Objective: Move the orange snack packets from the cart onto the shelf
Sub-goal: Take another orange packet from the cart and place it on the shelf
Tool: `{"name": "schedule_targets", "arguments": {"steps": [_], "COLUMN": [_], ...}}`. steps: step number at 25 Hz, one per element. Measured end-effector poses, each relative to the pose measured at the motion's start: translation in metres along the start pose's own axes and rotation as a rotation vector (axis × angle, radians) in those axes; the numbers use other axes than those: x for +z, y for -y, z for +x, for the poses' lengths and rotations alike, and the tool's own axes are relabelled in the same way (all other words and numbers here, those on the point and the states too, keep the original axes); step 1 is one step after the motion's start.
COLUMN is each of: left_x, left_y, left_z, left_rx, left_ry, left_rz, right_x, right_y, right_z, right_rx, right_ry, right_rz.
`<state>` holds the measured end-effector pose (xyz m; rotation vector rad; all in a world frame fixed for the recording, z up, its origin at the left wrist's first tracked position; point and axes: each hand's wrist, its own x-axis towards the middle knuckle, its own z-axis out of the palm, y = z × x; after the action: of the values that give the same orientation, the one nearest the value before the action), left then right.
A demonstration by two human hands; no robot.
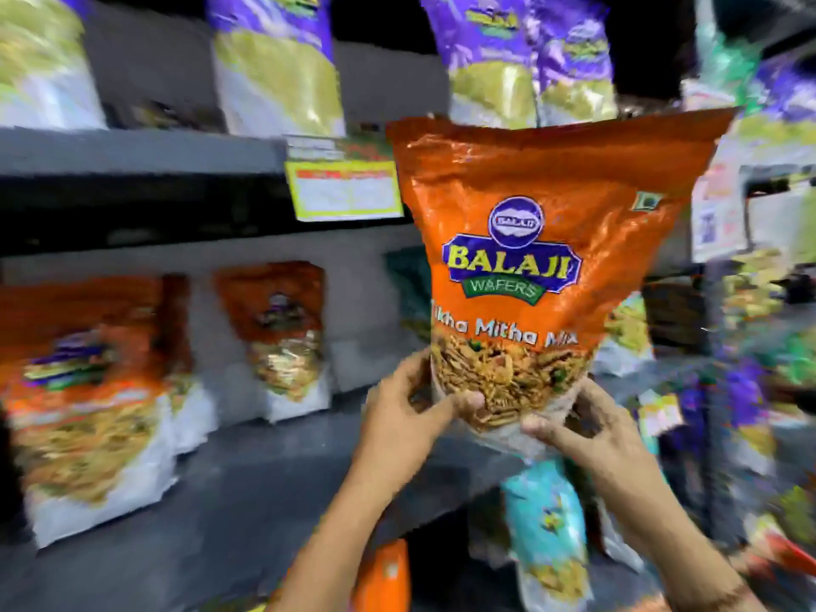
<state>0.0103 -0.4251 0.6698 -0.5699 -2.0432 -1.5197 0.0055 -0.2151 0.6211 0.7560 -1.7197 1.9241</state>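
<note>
Both forearms come up from the bottom edge, bare, and meet at the base of one orange packet (547, 258). Left hand (406, 417) pinches the lower left corner, thumb lying across the front film and fingers curled behind. Right hand (591, 430) takes the lower right corner the same way, thumb on the clear bottom seam. So each grip is closed on that packet, nothing loose about it.

Packet itself is a glossy, crinkly foil pouch, upright, wide at the top and narrowing toward the hands. Top seal is flat and a bit wavy. Front reads "BALAJI WAFERS" in a blue badge, with "Mitha Mix" below, then a picture of thin fried sticks, and the very bottom turns whitish. It's held up in the air in front of the shelf (247, 488), not resting on it.

Shelf looks like dark, flat, matte board. On it to the left stand more orange packs (88, 390), same foil pouch shape with white bottoms, heavily blurred, another one (278, 337) further back. Up one level sit purple packs (273, 64) with greenish-yellow fronts, shiny too. Yellow price tag (344, 187) hangs on the upper shelf's edge, print unreadable.

Below the hands there's a teal pack (547, 523) and an orange bit (384, 576) near the bottom edge, can't tell what it sits in.
</note>
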Motion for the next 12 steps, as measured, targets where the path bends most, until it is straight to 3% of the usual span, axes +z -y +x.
{"name": "schedule_targets", "arguments": {"steps": [6, 12], "left_x": [-0.112, -0.151], "left_y": [0.036, 0.076], "left_z": [-0.016, 0.003], "left_rx": [-0.154, -0.32], "left_ry": [-0.227, -0.389], "left_rz": [0.238, 0.515], "right_x": [0.108, 0.167], "right_y": [-0.042, -0.084], "right_z": [0.049, 0.113], "right_rx": [0.091, 0.262], "right_ry": [0.301, 0.549], "right_rz": [0.049, 0.047]}}
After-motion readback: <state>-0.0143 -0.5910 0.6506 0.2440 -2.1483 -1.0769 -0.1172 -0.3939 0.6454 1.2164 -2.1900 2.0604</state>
